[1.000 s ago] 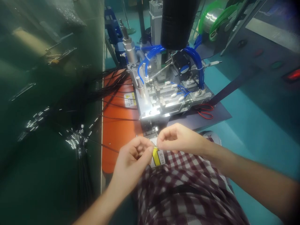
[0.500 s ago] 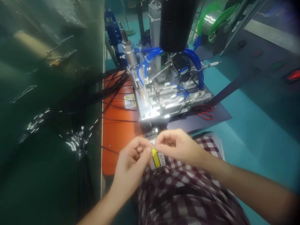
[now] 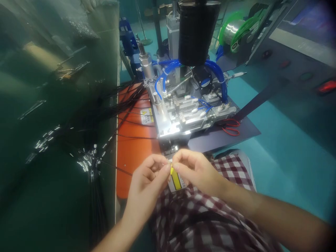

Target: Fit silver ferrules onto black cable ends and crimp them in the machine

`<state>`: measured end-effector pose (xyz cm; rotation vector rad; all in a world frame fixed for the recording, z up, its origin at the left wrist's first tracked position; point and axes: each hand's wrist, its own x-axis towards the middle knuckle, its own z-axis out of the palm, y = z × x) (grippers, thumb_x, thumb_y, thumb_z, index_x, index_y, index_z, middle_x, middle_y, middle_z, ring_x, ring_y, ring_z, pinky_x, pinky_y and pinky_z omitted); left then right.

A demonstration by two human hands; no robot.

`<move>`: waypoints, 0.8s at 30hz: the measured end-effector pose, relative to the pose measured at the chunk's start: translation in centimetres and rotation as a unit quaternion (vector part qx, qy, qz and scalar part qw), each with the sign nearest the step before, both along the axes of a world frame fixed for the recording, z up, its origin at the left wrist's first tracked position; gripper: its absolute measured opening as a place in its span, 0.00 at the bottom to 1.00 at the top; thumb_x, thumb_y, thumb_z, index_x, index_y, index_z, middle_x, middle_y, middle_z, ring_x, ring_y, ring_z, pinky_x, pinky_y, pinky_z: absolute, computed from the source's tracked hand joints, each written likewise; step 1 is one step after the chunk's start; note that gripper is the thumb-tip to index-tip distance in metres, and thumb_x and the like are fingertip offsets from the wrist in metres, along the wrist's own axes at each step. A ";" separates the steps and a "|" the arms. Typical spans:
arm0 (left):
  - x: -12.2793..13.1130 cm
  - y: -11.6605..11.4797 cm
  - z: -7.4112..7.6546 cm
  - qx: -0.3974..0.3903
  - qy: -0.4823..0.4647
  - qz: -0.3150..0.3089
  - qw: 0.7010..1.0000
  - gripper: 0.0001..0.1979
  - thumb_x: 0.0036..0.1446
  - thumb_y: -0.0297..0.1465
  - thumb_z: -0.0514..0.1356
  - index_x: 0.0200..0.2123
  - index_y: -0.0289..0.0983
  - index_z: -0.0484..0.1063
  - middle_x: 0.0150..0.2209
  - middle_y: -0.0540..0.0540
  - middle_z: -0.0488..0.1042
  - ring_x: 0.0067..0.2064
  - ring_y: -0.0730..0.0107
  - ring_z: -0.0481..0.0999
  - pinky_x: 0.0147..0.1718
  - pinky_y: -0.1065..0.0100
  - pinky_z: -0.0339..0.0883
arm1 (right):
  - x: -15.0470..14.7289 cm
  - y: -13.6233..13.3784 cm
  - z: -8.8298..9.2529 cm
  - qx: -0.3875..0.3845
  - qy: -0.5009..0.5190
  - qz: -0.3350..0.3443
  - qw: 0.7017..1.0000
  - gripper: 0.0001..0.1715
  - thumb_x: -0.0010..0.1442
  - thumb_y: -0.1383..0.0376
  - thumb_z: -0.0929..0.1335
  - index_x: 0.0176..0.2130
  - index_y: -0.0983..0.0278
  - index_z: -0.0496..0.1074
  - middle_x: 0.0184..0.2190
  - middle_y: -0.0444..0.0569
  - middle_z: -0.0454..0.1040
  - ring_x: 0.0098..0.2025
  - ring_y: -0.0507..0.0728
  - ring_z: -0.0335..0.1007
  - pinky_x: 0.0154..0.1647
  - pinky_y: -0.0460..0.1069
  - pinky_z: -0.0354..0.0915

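- Pinching with the left hand point(image 3: 148, 183), thumb closed to forefinger at a tiny piece point(image 3: 171, 164), other fingers curled loosely beneath.
- Pinching likewise with the right hand point(image 3: 198, 171), thumb and forefinger nearly meeting the left fingertips at that same spot.
- Placed between the two sets of fingertips, in front of the body; perhaps brass-coloured, but too small and blurred to say what sort of piece.
- Just below the fingertips, a white label point(image 3: 176, 180) with a yellow arrow, partly covered.
- Leading to the left hand from the left, across the orange tabletop point(image 3: 138, 150), a thin dark cable point(image 3: 123, 170).
- Under the forearms, a checked cloth point(image 3: 235, 169) over the lap.
- Beyond the hands, a metal machine point(image 3: 194, 117) with blue tubes point(image 3: 219, 71) arching over, below a black cylinder point(image 3: 198, 35).
- Beside the machine, to the right, a red-handled tool point(image 3: 231, 127); farther back, a green spool point(image 3: 233, 31) of silvery wire.
- Left, on a dark green surface point(image 3: 52, 213), bundled cables point(image 3: 88, 162) with shiny ends.
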<state>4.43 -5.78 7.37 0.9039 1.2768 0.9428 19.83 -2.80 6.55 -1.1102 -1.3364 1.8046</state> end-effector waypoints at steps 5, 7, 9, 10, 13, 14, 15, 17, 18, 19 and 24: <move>-0.2 0.1 -0.1 -0.021 -0.014 -0.016 1.000 0.09 0.56 0.36 0.63 0.31 0.36 0.70 0.27 0.52 0.67 0.25 0.80 0.63 0.24 0.77 0.58 | 0.8 0.7 0.0 -0.004 -0.014 0.029 0.999 0.07 0.58 0.66 0.66 0.28 0.65 0.66 0.16 0.36 0.61 0.18 0.46 0.56 0.18 0.42 0.55; -0.4 0.1 -0.1 -0.025 -0.015 -0.028 0.999 0.09 0.56 0.36 0.63 0.31 0.36 0.71 0.27 0.52 0.68 0.25 0.79 0.65 0.25 0.77 0.60 | 1.1 1.3 0.3 -0.024 -0.018 0.074 0.997 0.07 0.57 0.66 0.67 0.28 0.66 0.68 0.16 0.36 0.62 0.18 0.46 0.58 0.19 0.43 0.57; -0.6 0.1 0.0 -0.027 -0.010 -0.037 0.999 0.09 0.56 0.36 0.63 0.31 0.36 0.72 0.27 0.52 0.70 0.26 0.79 0.67 0.26 0.77 0.62 | 1.4 2.0 0.7 -0.027 -0.026 0.109 0.993 0.08 0.56 0.67 0.67 0.27 0.67 0.70 0.15 0.37 0.63 0.18 0.46 0.59 0.20 0.43 0.59; -0.6 0.2 0.0 -0.027 -0.005 -0.039 0.999 0.09 0.55 0.37 0.63 0.31 0.36 0.72 0.27 0.52 0.70 0.26 0.79 0.67 0.27 0.77 0.62 | 1.5 2.3 0.9 -0.024 -0.034 0.120 0.992 0.08 0.56 0.67 0.67 0.26 0.68 0.71 0.15 0.37 0.64 0.18 0.46 0.59 0.21 0.43 0.59; -0.7 0.2 0.1 -0.029 0.021 -0.042 0.998 0.10 0.54 0.37 0.64 0.30 0.36 0.72 0.27 0.51 0.71 0.27 0.77 0.68 0.27 0.76 0.63 | 1.8 3.0 1.3 -0.026 -0.053 0.143 0.988 0.07 0.55 0.68 0.67 0.26 0.68 0.72 0.17 0.38 0.66 0.18 0.46 0.60 0.20 0.43 0.60; -0.7 0.2 0.1 -0.029 0.031 -0.046 0.998 0.10 0.54 0.37 0.64 0.30 0.36 0.72 0.27 0.51 0.71 0.27 0.77 0.68 0.27 0.75 0.63 | 1.9 3.3 1.4 -0.033 -0.058 0.151 0.986 0.07 0.54 0.68 0.68 0.26 0.68 0.73 0.18 0.39 0.67 0.19 0.46 0.61 0.20 0.43 0.60; -0.7 0.3 0.1 -0.029 0.040 -0.052 0.997 0.10 0.54 0.37 0.64 0.30 0.36 0.72 0.27 0.50 0.71 0.28 0.76 0.69 0.28 0.75 0.63 | 2.0 3.5 1.5 -0.041 -0.062 0.161 0.984 0.06 0.54 0.68 0.68 0.26 0.68 0.73 0.19 0.39 0.68 0.19 0.46 0.62 0.20 0.43 0.60; -0.8 0.3 0.1 -0.024 0.052 -0.071 0.996 0.10 0.54 0.37 0.64 0.30 0.35 0.73 0.27 0.49 0.72 0.28 0.74 0.68 0.28 0.74 0.62 | 2.2 3.8 1.5 -0.054 -0.064 0.190 0.978 0.06 0.53 0.69 0.68 0.26 0.68 0.74 0.20 0.41 0.70 0.20 0.47 0.62 0.21 0.43 0.60; -0.9 0.4 0.2 -0.020 0.055 -0.081 0.995 0.10 0.54 0.37 0.64 0.30 0.35 0.73 0.26 0.49 0.72 0.28 0.74 0.68 0.27 0.74 0.62 | 2.3 4.0 1.4 -0.058 -0.061 0.204 0.975 0.06 0.53 0.69 0.68 0.26 0.68 0.75 0.20 0.41 0.71 0.20 0.47 0.63 0.22 0.43 0.61; -0.9 0.4 0.2 -0.017 0.056 -0.089 0.994 0.10 0.54 0.37 0.64 0.30 0.35 0.73 0.25 0.49 0.72 0.28 0.74 0.67 0.27 0.74 0.61 | 2.4 4.1 1.4 -0.061 -0.057 0.215 0.973 0.07 0.53 0.69 0.68 0.26 0.68 0.75 0.20 0.42 0.72 0.20 0.47 0.63 0.23 0.43 0.61; -1.1 0.5 0.2 -0.010 0.058 -0.102 0.993 0.09 0.55 0.36 0.63 0.30 0.35 0.74 0.25 0.50 0.71 0.27 0.75 0.66 0.26 0.74 0.59 | 2.6 4.3 1.2 -0.066 -0.046 0.227 0.971 0.08 0.54 0.68 0.69 0.26 0.68 0.76 0.21 0.43 0.73 0.20 0.46 0.62 0.23 0.43 0.61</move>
